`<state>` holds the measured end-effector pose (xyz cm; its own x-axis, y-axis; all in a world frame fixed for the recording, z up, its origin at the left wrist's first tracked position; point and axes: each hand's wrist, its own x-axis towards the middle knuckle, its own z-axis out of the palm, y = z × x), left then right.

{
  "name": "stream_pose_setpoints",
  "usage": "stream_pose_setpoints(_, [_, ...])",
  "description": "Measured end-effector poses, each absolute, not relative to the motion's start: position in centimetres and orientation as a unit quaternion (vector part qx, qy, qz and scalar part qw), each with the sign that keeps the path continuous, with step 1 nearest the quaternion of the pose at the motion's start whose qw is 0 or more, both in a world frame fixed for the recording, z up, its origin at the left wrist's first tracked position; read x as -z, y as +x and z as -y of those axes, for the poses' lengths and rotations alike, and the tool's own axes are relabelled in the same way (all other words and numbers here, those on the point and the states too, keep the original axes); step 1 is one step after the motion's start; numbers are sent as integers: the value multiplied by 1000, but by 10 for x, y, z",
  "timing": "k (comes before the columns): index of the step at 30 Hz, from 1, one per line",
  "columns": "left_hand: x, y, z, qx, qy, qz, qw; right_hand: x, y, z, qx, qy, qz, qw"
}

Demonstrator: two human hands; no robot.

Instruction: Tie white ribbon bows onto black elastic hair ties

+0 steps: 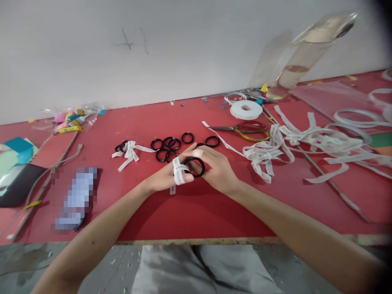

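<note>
My left hand [163,178] is closed, with a white printed ribbon [180,171] looped over its thumb and a loose end hanging below. A black hair tie [201,168] stands up between my two hands, touching the ribbon. My right hand [220,169] curls round the hair tie from the right; its fingertips are partly hidden behind the ring. A pale strip [199,153] lies across one right finger. Just beyond my hands are several loose black hair ties [188,138]. To their left sits a hair tie with a ribbon bow [130,151].
Scissors [241,128] and a white ribbon roll [246,109] lie behind my right hand. Tangled ribbon [260,157] spreads to the right. A tilted-looking water bottle [295,69] stands near the wall. At left are a blurred-out phone-shaped object [78,196], a cable [50,165] and bagged tubes [70,120].
</note>
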<state>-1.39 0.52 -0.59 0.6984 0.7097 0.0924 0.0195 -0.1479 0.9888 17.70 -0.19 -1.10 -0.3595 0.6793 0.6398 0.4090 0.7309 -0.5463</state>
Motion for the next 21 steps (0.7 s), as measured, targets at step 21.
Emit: stream_pose_setpoints(21, [-4, -2, -2, -344, 495, -305, 737, 13, 177, 6, -152, -386, 827, 380])
